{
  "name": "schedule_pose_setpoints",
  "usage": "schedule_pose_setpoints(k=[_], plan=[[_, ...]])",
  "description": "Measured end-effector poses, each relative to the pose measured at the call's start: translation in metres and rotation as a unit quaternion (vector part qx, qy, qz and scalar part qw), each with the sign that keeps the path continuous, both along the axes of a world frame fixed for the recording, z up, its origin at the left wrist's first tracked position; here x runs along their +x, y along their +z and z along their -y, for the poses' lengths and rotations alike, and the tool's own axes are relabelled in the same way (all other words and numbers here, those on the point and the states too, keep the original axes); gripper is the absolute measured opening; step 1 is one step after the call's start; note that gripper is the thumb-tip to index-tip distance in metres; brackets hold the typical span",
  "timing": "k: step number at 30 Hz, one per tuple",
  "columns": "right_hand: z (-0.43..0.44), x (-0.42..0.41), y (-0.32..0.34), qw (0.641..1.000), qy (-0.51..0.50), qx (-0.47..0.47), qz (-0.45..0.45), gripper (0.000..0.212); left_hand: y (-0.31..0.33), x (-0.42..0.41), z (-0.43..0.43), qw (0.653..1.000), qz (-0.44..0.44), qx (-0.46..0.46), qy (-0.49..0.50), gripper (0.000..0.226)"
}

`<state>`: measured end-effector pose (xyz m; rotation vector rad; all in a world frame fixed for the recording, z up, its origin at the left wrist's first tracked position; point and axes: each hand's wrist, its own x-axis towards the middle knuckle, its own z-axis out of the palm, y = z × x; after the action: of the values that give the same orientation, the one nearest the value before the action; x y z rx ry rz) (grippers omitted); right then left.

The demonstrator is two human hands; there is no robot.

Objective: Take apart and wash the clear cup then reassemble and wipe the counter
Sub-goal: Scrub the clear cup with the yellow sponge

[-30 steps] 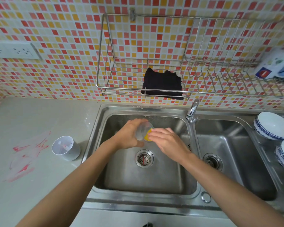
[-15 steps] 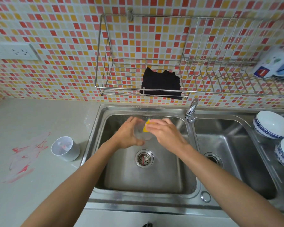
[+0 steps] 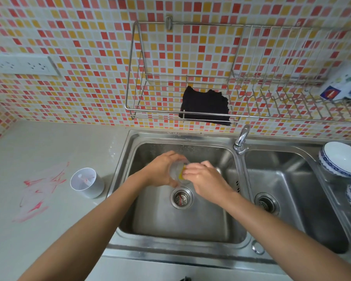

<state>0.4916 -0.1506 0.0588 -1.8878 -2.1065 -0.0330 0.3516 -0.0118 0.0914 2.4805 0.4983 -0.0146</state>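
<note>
Over the left sink basin (image 3: pixel 182 224), the left hand (image 3: pixel 162 171) wraps tight around the clear cup (image 3: pixel 175 171) while the right hand (image 3: pixel 205 179) pinches a yellow sponge (image 3: pixel 181 173) against it, and a white cup part (image 3: pixel 86 183) sits on the counter (image 3: pixel 39 151) beside red smears (image 3: pixel 40 191).

Black cloth (image 3: pixel 206 107) over wire rack (image 3: pixel 142 110); perhaps bowls (image 3: pixel 341 158) far right

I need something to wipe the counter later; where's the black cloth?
The black cloth hangs on the wire rack on the tiled wall, above the left basin and left of the faucet.
</note>
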Motion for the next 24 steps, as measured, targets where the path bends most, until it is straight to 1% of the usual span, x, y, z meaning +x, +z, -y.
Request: schedule_pose_setpoints(k=[1, 3, 4, 5, 7, 8, 9, 13, 15, 18, 21, 24], plan=[[0.001, -0.002, -0.001, 0.997, -0.006, -0.03, -0.065, 0.033, 0.0, -0.002, 0.0, 1.0, -0.005, 0.001, -0.002, 0.082], [-0.001, 0.0, -0.001, 0.985, -0.016, -0.094, -0.145, 0.03, -0.004, -0.005, 0.002, 1.0, -0.015, -0.001, -0.004, 0.082], [-0.001, 0.002, 0.001, 0.985, -0.012, -0.094, -0.146, 0.029, -0.006, -0.005, 0.003, 1.0, -0.015, -0.004, -0.004, 0.082], [-0.002, 0.002, 0.002, 0.991, 0.001, -0.07, -0.117, 0.031, -0.007, -0.005, 0.004, 1.0, -0.013, -0.008, -0.004, 0.082], [0.002, 0.004, 0.002, 0.999, 0.025, -0.019, -0.013, 0.03, -0.005, -0.001, 0.004, 1.0, -0.007, -0.016, -0.003, 0.083], [0.004, 0.004, 0.003, 1.0, 0.025, -0.006, 0.006, 0.03, -0.003, 0.001, 0.003, 1.0, -0.007, -0.018, -0.005, 0.083], [0.005, 0.003, 0.003, 1.0, 0.024, -0.004, 0.004, 0.032, -0.001, 0.002, 0.002, 1.0, -0.008, -0.018, -0.011, 0.082], [0.006, 0.008, 0.004, 0.992, 0.014, -0.071, -0.104, 0.037, -0.001, -0.005, -0.002, 0.999, -0.02, -0.034, -0.007, 0.083], [0.008, 0.012, 0.007, 0.993, 0.043, -0.067, -0.087, 0.036, -0.005, -0.007, -0.004, 0.999, -0.013, -0.052, 0.012, 0.084], [0.01, 0.013, 0.006, 0.997, 0.06, -0.013, -0.045, 0.033, -0.006, -0.006, -0.004, 0.997, 0.003, -0.072, 0.041, 0.087], [0.008, 0.011, 0.007, 0.997, 0.04, 0.02, -0.061, 0.032, -0.01, -0.006, 0.002, 0.992, 0.041, -0.101, 0.064, 0.093], [0.007, 0.005, 0.007, 0.997, 0.031, 0.028, -0.068, 0.032, -0.019, -0.009, 0.009, 0.992, 0.077, -0.059, 0.081, 0.095]])
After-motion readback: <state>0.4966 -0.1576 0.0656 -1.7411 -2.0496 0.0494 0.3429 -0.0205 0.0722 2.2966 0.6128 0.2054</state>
